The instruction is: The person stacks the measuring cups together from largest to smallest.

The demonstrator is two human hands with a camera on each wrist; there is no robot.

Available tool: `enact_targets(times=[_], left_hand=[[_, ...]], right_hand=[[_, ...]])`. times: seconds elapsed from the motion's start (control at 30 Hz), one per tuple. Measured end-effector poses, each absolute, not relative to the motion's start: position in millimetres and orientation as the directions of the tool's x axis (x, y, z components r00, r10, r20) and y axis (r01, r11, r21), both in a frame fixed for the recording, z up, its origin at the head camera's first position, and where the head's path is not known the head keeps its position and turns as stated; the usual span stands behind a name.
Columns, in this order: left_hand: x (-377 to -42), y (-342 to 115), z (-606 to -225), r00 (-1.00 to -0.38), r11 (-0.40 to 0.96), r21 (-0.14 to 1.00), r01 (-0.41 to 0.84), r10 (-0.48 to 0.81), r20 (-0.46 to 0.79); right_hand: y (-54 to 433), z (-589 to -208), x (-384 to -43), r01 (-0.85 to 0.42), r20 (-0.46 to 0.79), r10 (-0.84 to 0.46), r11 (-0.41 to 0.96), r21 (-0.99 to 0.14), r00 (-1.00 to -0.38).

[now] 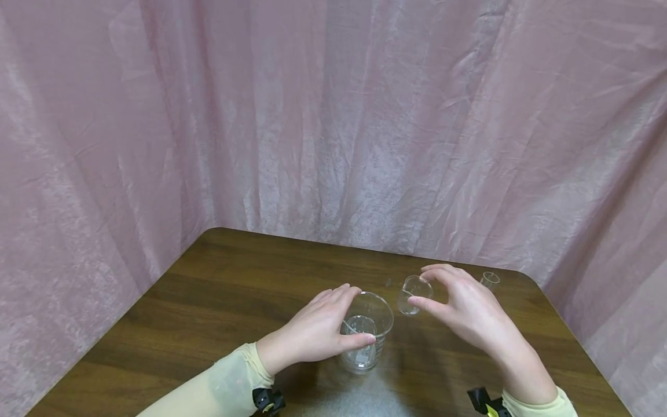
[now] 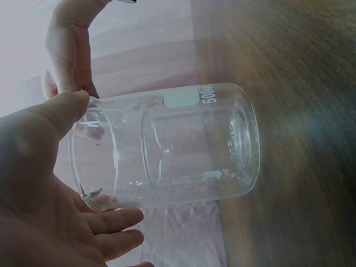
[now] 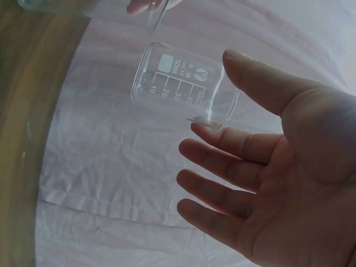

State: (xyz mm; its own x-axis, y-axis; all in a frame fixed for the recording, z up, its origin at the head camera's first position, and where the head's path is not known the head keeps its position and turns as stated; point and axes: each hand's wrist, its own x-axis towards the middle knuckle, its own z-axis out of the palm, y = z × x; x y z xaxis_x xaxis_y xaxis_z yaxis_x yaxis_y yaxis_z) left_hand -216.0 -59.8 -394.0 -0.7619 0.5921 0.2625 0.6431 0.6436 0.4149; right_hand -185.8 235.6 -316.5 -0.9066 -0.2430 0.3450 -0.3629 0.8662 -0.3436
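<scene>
My left hand grips a large clear glass beaker marked 500 ml by its rim, thumb on one side and fingers on the other. The beaker stands upright on the table. Inside it sits a smaller glass beaker. To the right, my right hand pinches a little 50 ml beaker at its rim between thumb and index finger. It is held off the table, beside the large one. The other fingers of the right hand are spread away from the glass.
Behind the right hand stands another clear glass vessel, partly hidden, near the table's far right corner. A tiny clear piece lies beyond the beakers. Pink curtains hang around the brown wooden table.
</scene>
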Motion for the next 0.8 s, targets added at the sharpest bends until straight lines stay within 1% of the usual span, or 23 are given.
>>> enact_targets(times=[0.8], left_hand=[[-214.6, -59.5, -392.4, -0.755, 0.643, 0.400, 0.653, 0.596, 0.275]], right_hand=[[216.7, -307.5, -181.2, -0.411, 0.347, -0.290, 0.841, -0.351, -0.892]])
